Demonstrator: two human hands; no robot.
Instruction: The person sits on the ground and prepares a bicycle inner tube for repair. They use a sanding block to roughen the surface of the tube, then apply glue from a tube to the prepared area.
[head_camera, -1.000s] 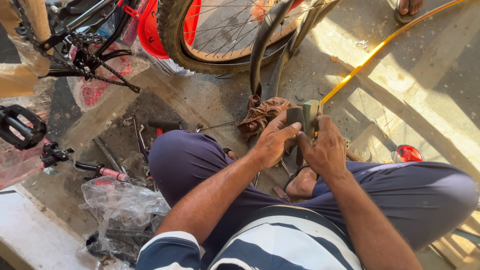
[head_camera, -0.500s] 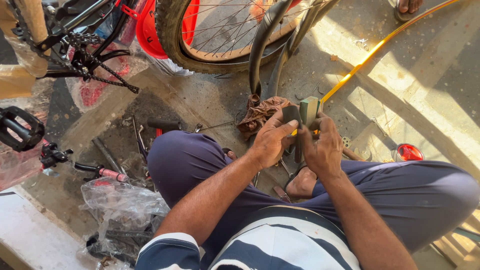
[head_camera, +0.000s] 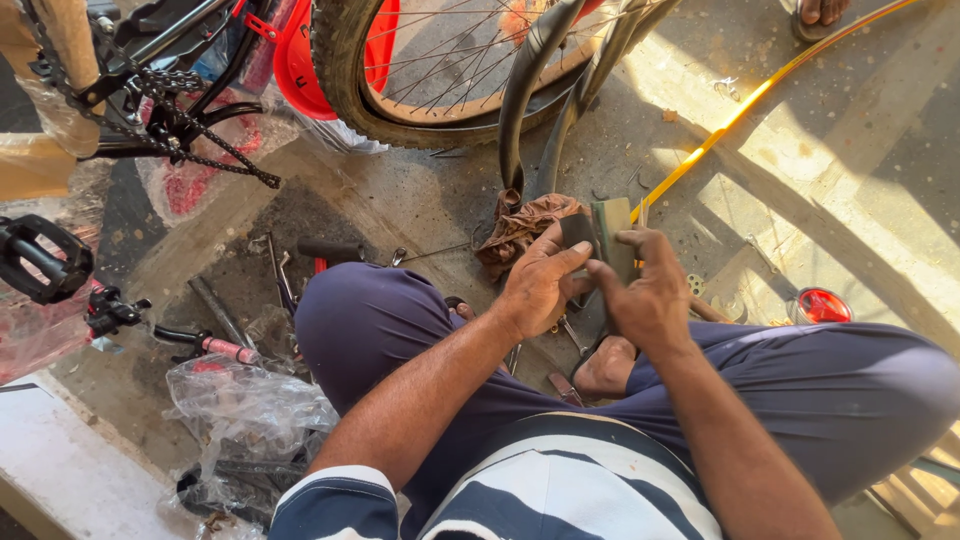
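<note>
The black inner tube sits between both hands, in front of the knees and just beside a brown rag. The left hand pinches it closed. The right hand grips a flat greenish block. Better to keep the rubber stretched flat and press evenly.

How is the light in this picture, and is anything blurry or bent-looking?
Head view: hard sunlight falls across the concrete floor at right, with sharp shadow bands; the left side with the pedal lies in shade. The left hand and right hand on the inner tube are sharp. The wheel bulges slightly from the wide lens.
</note>
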